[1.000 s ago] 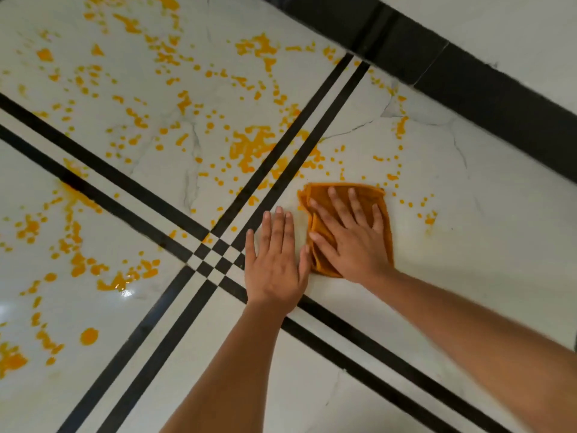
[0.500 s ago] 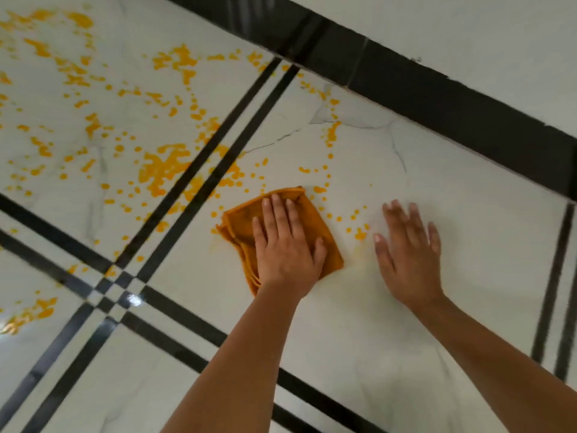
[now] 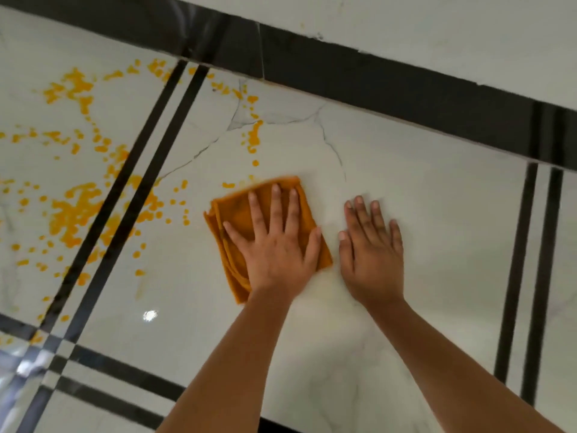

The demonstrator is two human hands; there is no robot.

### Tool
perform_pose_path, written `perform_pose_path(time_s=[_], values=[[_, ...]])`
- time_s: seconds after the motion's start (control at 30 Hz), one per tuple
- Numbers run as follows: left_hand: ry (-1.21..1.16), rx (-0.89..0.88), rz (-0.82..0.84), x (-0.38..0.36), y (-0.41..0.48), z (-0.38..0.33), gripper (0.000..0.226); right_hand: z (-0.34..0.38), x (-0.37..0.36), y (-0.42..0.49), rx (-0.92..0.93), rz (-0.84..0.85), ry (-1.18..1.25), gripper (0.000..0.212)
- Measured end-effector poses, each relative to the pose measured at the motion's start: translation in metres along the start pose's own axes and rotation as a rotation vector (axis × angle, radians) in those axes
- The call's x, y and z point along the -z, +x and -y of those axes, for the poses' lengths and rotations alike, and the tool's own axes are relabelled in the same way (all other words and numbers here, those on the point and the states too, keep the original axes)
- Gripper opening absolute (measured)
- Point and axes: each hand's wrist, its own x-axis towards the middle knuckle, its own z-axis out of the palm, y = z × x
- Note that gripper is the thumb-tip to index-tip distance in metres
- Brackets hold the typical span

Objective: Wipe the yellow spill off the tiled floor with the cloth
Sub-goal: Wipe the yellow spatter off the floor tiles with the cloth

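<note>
Beneath the left hand (image 3: 278,248), fingers flat and spread, lies the orange cloth (image 3: 234,214); right hand (image 3: 371,254) rests flat on floor (image 3: 443,220) just beside.

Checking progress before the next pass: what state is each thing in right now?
floor: glossy, tile cracked.
cloth: folded, flat on the floor.
yellow spill: unwiped, mostly left of the cloth.
left hand: fingers straight, pressing flat on the cloth.
right hand: flat on bare floor, holding nothing.

Folded orange cloth (image 3: 232,210) lies flat on tiled floor (image 3: 437,214) beside yellow spill (image 3: 75,214).
</note>
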Motion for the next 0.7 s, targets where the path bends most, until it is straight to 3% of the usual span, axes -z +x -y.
perform_pose_path(time_s=[0.13,0.3,0.43,0.5,0.6,0.7], values=[[0.061,-0.14,0.037,-0.005,-0.024,-0.001,0.059,-0.003,0.001,0.001,0.013,-0.009,0.012,0.053],[0.034,0.019,-0.028,-0.003,0.026,-0.008,0.058,-0.002,-0.002,-0.001,0.013,0.011,0.001,0.053],[0.072,-0.136,0.023,-0.006,-0.027,-0.009,0.058,-0.003,-0.003,-0.001,0.021,0.023,-0.013,0.053],[0.105,-0.185,0.017,-0.004,-0.009,-0.003,0.059,-0.003,-0.002,0.0,0.02,0.02,-0.001,0.053],[0.076,-0.101,0.004,0.0,0.03,-0.002,0.059,-0.004,-0.003,-0.001,0.02,0.03,-0.006,0.053],[0.069,-0.069,-0.013,-0.004,0.008,-0.008,0.058,-0.003,-0.004,0.0,0.018,0.026,0.012,0.053]])
